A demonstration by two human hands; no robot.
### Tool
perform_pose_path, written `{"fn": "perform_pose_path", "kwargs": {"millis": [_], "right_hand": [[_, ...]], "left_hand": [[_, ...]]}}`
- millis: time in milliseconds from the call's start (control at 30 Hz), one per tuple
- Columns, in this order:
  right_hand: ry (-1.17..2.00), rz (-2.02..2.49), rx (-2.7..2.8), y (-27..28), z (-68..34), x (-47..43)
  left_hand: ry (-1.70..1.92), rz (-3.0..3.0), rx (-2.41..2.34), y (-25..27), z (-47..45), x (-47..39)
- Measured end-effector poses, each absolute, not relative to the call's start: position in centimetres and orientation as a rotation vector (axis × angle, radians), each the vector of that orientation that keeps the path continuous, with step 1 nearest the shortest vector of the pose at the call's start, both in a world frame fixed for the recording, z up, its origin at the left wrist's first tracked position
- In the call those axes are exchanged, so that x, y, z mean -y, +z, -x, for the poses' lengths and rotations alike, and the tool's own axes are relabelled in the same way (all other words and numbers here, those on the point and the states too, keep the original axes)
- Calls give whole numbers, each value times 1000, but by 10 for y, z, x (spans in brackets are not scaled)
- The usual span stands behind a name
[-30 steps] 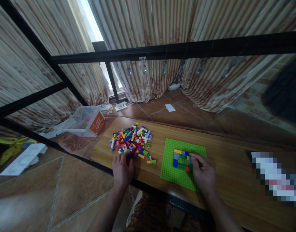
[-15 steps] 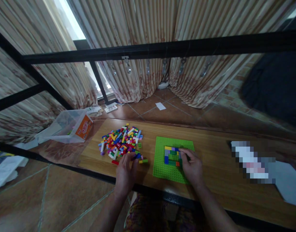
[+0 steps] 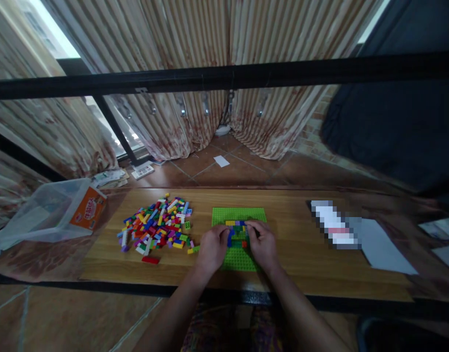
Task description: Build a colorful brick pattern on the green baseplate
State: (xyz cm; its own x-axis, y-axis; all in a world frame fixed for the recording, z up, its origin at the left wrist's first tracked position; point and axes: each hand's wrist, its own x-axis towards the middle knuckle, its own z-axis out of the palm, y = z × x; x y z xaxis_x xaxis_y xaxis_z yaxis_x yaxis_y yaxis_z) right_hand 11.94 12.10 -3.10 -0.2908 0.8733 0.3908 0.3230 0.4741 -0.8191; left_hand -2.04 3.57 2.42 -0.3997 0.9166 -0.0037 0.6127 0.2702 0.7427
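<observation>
A green studded baseplate (image 3: 242, 264) lies on the wooden table, bearing a low build of coloured toy bricks (image 3: 239, 237) laid around its edges with green showing inside. My left hand (image 3: 213, 247) is at the left side of this build, thumb and finger pinched on what looks like a small blue brick (image 3: 231, 230). At the build's upper right corner is my right hand (image 3: 263, 242), its fingertips pressed together against the bricks. Whatever sits between those right fingertips is hidden.
A heap of mixed toy bricks (image 3: 160, 225) spreads left of the baseplate, with a red brick (image 3: 150, 260) at its near side. Farther left stands a clear plastic box (image 3: 59, 210) with an orange label. A blurred-out object (image 3: 334, 225) and a pale sheet (image 3: 387, 247) lie to the right.
My left hand has moved right, from the edge of the brick heap to the build on the baseplate. My right hand stays at the build's right side. The whole view has turned right.
</observation>
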Motion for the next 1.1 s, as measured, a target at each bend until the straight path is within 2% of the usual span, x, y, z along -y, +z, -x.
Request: {"fn": "perform_pose_path", "kwargs": {"millis": [500,733,1100], "right_hand": [[783,982,1831,-28,-119,-120],[783,994,1832,-28,-119,-120],[798,1007,1830,-26,-119,-120]], "left_hand": [[965,-1421,-2220,10,18,-56],[965,-1597,-2128,12,14,-47],[695,-1719,-2221,13,12,-46]]}}
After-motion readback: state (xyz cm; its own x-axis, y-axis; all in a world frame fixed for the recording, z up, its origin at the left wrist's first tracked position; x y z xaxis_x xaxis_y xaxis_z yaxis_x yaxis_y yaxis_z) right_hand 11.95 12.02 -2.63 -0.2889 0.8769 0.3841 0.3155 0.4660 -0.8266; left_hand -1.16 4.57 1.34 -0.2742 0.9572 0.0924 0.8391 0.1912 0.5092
